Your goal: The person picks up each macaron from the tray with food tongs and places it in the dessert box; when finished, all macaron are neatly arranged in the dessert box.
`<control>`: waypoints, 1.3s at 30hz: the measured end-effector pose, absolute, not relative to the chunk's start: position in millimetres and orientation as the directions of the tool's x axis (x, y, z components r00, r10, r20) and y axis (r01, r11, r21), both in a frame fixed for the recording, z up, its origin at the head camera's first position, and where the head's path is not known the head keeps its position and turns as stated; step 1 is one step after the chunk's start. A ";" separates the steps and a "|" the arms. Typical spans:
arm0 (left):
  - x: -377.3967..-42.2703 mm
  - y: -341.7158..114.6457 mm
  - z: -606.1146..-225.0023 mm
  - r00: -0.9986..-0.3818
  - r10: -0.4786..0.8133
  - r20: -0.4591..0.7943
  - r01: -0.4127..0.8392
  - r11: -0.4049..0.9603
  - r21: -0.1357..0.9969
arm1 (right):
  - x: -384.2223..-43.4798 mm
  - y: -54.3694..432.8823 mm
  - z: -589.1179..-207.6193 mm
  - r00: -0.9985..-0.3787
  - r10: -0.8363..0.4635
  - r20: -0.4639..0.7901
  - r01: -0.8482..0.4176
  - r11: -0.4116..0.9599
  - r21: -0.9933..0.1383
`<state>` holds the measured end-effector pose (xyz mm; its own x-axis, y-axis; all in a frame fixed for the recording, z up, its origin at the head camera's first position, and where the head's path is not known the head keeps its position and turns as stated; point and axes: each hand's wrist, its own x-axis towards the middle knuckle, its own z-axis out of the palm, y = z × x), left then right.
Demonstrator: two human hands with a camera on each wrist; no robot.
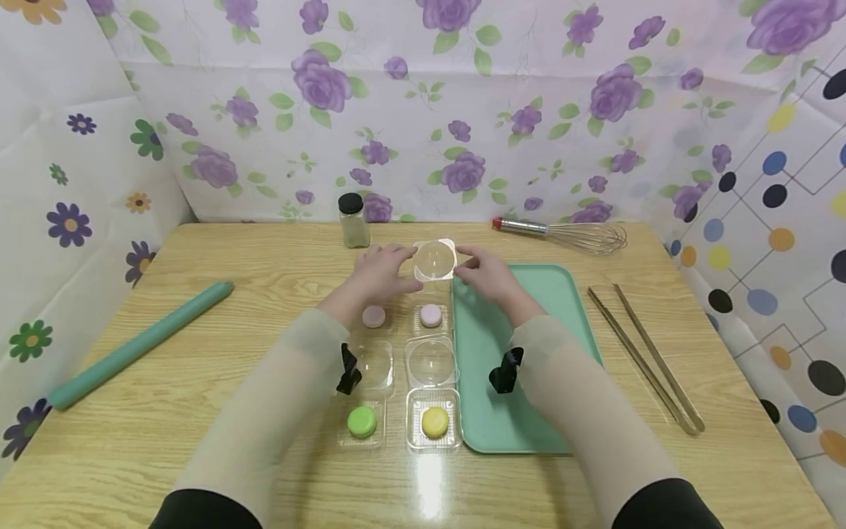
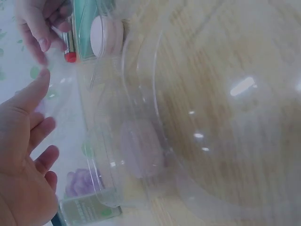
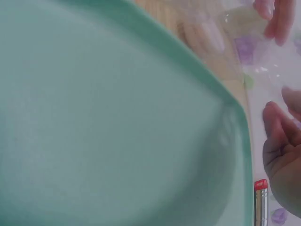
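Observation:
A clear plastic lid point(image 1: 435, 259) with a round dome lies between my two hands, behind a clear box base holding a pale pink macaron point(image 1: 431, 316). My left hand point(image 1: 383, 270) is at the lid's left side, thumb and fingers spread apart. On the other side my right hand point(image 1: 485, 275) has its bent fingertips at the lid's right edge; whether they touch it is hard to tell. Another pink macaron point(image 1: 373, 317) sits below my left wrist. Nearer stand clear boxes with a green macaron point(image 1: 362, 422) and a yellow macaron point(image 1: 435, 422), their lids folded back.
A green tray point(image 1: 522, 433) lies under my right forearm. Metal tongs point(image 1: 651, 360) are to its right, a whisk point(image 1: 562, 234) behind it. A black-capped jar point(image 1: 354, 222) stands at the back; a green rolling pin point(image 1: 142, 345) lies left.

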<state>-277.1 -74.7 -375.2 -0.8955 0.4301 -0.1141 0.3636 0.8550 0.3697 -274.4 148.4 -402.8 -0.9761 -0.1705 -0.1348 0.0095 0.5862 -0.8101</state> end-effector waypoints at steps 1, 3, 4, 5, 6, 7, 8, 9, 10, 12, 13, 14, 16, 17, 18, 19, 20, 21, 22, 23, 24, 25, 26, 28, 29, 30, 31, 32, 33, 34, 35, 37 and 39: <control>-276.1 -75.2 -374.8 -0.895 0.433 -0.105 0.368 0.850 0.377 | -274.4 148.2 -402.2 -0.979 -0.165 -0.123 0.009 0.566 -0.825; -273.9 -76.2 -374.5 -0.896 0.436 -0.089 0.369 0.840 0.397 | -273.6 147.7 -400.6 -0.982 -0.152 -0.108 0.013 0.521 -0.854; -272.9 -76.7 -374.6 -0.896 0.436 -0.080 0.371 0.836 0.403 | -273.0 147.4 -399.7 -0.983 -0.149 -0.104 0.016 0.498 -0.867; -272.0 -77.3 -374.8 -0.896 0.438 -0.072 0.372 0.831 0.414 | -272.2 147.3 -398.8 -0.984 -0.147 -0.102 0.019 0.480 -0.877; -271.1 -77.9 -374.9 -0.897 0.437 -0.063 0.373 0.826 0.422 | -271.2 147.0 -397.9 -0.984 -0.145 -0.101 0.024 0.459 -0.888; -270.1 -78.6 -375.1 -0.899 0.436 -0.052 0.373 0.822 0.430 | -270.1 146.9 -397.0 -0.984 -0.146 -0.103 0.028 0.439 -0.898; -269.4 -79.1 -375.5 -0.900 0.433 -0.040 0.374 0.817 0.439 | -268.6 146.9 -396.1 -0.983 -0.148 -0.107 0.036 0.418 -0.908; -268.8 -79.7 -375.9 -0.902 0.431 -0.027 0.376 0.813 0.444 | -267.5 147.0 -395.6 -0.982 -0.152 -0.109 0.041 0.394 -0.918; -268.3 -79.9 -376.1 -0.903 0.428 -0.013 0.378 0.811 0.447 | -266.7 147.5 -395.5 -0.981 -0.162 -0.111 0.044 0.368 -0.929; -267.1 -80.3 -376.3 -0.906 0.423 0.007 0.381 0.807 0.451 | -264.4 148.1 -395.0 -0.977 -0.179 -0.114 0.053 0.316 -0.947; -266.9 -80.4 -376.7 -0.906 0.422 0.016 0.383 0.804 0.454 | -263.5 148.3 -394.8 -0.975 -0.190 -0.113 0.053 0.295 -0.954; -266.7 -80.2 -376.7 -0.907 0.421 0.023 0.385 0.803 0.455 | -262.8 148.7 -394.9 -0.973 -0.203 -0.113 0.054 0.271 -0.961; -266.2 -79.8 -376.6 -0.908 0.418 0.032 0.385 0.802 0.456 | -261.7 149.0 -395.6 -0.969 -0.222 -0.110 0.055 0.240 -0.969; -266.1 -79.7 -376.7 -0.909 0.416 0.035 0.385 0.802 0.456 | -261.0 149.1 -395.6 -0.967 -0.229 -0.109 0.055 0.231 -0.971; -266.0 -79.5 -376.6 -0.909 0.414 0.038 0.385 0.802 0.457 | -260.6 149.3 -396.2 -0.966 -0.236 -0.109 0.055 0.222 -0.973; -265.9 -79.4 -376.5 -0.910 0.412 0.041 0.384 0.803 0.457 | -260.3 149.5 -396.9 -0.964 -0.244 -0.108 0.055 0.217 -0.975; -265.7 -79.2 -376.3 -0.911 0.410 0.043 0.383 0.804 0.454 | -259.8 149.7 -397.4 -0.962 -0.250 -0.110 0.057 0.210 -0.976; -265.7 -79.3 -376.3 -0.912 0.409 0.045 0.383 0.805 0.454 | -259.3 149.9 -397.9 -0.960 -0.256 -0.110 0.056 0.208 -0.976; -265.7 -79.3 -376.2 -0.912 0.407 0.047 0.383 0.805 0.452 | -258.8 150.1 -398.1 -0.959 -0.263 -0.110 0.056 0.207 -0.977; -265.5 -79.4 -376.2 -0.913 0.406 0.049 0.383 0.807 0.449 | -258.3 150.5 -398.3 -0.956 -0.271 -0.109 0.054 0.205 -0.977; -265.2 -79.7 -376.0 -0.912 0.406 0.053 0.385 0.807 0.448 | -257.9 150.8 -398.3 -0.955 -0.278 -0.108 0.052 0.203 -0.978; -265.1 -80.1 -376.1 -0.912 0.406 0.056 0.386 0.806 0.448 | -257.5 151.2 -398.2 -0.953 -0.285 -0.106 0.048 0.206 -0.977; -265.1 -80.6 -375.9 -0.911 0.409 0.059 0.390 0.805 0.448 | -257.1 151.7 -397.9 -0.951 -0.290 -0.104 0.045 0.206 -0.978; -264.6 -81.9 -375.7 -0.909 0.411 0.072 0.398 0.802 0.444 | -256.4 153.5 -397.0 -0.950 -0.294 -0.101 0.036 0.220 -0.975; -264.4 -82.5 -375.7 -0.907 0.414 0.079 0.404 0.801 0.442 | -256.1 154.6 -396.4 -0.950 -0.296 -0.099 0.032 0.225 -0.974; -264.2 -83.2 -375.5 -0.905 0.417 0.089 0.411 0.799 0.439 | -255.8 155.5 -395.7 -0.950 -0.295 -0.101 0.033 0.224 -0.974; -264.0 -83.8 -375.4 -0.902 0.420 0.099 0.419 0.797 0.436 | -255.4 156.5 -394.9 -0.950 -0.294 -0.104 0.038 0.222 -0.974; -263.8 -84.4 -375.3 -0.899 0.423 0.110 0.427 0.796 0.429 | -255.1 157.5 -394.0 -0.950 -0.294 -0.109 0.045 0.214 -0.976; -263.5 -84.9 -375.3 -0.897 0.424 0.123 0.434 0.797 0.421 | -254.9 158.4 -393.3 -0.948 -0.295 -0.116 0.056 0.206 -0.977; -263.2 -85.3 -375.2 -0.895 0.425 0.135 0.441 0.799 0.409 | -254.7 158.9 -392.3 -0.946 -0.300 -0.126 0.072 0.187 -0.980; -263.0 -85.7 -375.2 -0.893 0.426 0.146 0.447 0.800 0.401 | -254.6 159.2 -391.5 -0.941 -0.309 -0.138 0.088 0.170 -0.981; -262.5 -86.3 -375.2 -0.887 0.430 0.168 0.461 0.803 0.378 | -254.3 159.2 -389.3 -0.929 -0.331 -0.168 0.129 0.137 -0.982; -261.7 -86.9 -374.6 -0.877 0.441 0.190 0.480 0.803 0.354 | -254.7 158.6 -387.1 -0.911 -0.358 -0.204 0.174 0.116 -0.978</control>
